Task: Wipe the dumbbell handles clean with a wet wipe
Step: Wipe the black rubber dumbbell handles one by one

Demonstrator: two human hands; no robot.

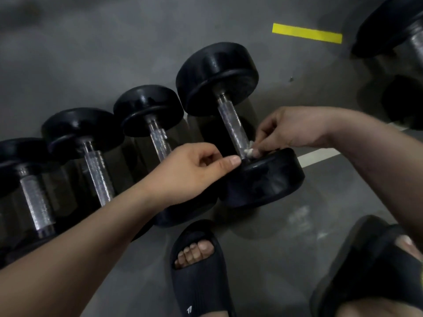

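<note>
Several black dumbbells lie in a row on the grey floor. The largest dumbbell (240,124) is at the right end of the row, its knurled metal handle (233,126) bare along most of its length. My right hand (288,131) pinches a small white wet wipe (249,152) against the near end of that handle, right at the near weight head (270,177). My left hand (194,170) has curled fingers, and its thumb presses on the rim of the same weight head, beside the handle's base. Part of the wipe is hidden under my fingers.
Three smaller dumbbells (158,138) lie to the left, partly under my left forearm. Another dumbbell (398,42) sits at the top right. A yellow tape strip (306,33) marks the floor. My feet in black slides (199,271) stand close below the dumbbells.
</note>
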